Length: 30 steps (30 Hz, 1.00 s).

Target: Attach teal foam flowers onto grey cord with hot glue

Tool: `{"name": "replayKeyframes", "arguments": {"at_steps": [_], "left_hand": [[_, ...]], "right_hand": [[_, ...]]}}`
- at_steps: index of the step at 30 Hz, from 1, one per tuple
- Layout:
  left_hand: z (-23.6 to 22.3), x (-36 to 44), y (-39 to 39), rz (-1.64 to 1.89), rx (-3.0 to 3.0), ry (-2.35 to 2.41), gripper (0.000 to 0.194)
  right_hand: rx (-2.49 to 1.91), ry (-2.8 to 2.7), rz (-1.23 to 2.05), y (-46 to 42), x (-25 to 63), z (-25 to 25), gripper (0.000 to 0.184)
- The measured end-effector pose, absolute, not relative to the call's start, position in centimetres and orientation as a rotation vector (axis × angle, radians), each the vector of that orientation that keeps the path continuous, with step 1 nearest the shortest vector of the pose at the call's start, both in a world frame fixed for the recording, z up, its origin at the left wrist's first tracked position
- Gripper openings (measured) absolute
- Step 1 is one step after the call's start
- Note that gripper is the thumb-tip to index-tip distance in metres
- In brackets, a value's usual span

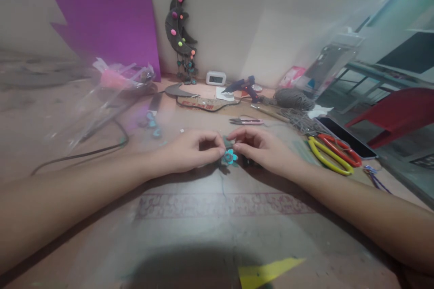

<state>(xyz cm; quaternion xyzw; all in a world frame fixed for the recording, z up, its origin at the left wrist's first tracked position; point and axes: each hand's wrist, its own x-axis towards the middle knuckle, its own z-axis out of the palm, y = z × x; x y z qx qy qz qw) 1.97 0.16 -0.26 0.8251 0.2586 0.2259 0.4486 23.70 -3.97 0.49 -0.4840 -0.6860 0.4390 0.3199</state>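
In from near edge of table — L hand pinches blue flower; R hand alongside, grip unclear. Prob. adjusting — next needs steady hold.

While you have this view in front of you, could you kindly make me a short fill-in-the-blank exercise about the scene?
1. The small blue flower is ____ the left hand and the right hand.
2. The dark hanging ornament is shaped like a crescent ____.
3. The large upright sheet at the picture's left is ____ in colour.
4. In the picture, the glue gun is to the ____ of the grey yarn ball.

Missing words: between; moon; purple; left.
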Motion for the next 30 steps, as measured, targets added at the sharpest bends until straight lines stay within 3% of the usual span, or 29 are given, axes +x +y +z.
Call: {"name": "replayKeyframes", "arguments": {"at_steps": [8, 19, 30], "left_hand": [[-0.2, 2.1, -0.1, 0.688, 2.204, 0.695, 0.014], [-0.6, 2.3, -0.1, 0.67, 2.435, 0.741, 0.009], [-0.5, 2.2, -0.4, 0.641, 2.467, 0.735, 0.008]], "right_hand": [[-1.349, -2.036, 0.439, -3.5, 24.4, 0.9, 0.012], [-1.0, -2.391, -0.177, -4.8, 24.1, 1.6, 0.018], [-1.012, -2.429, -0.343, -4.9, 23.6, 1.7, 0.02]]}}
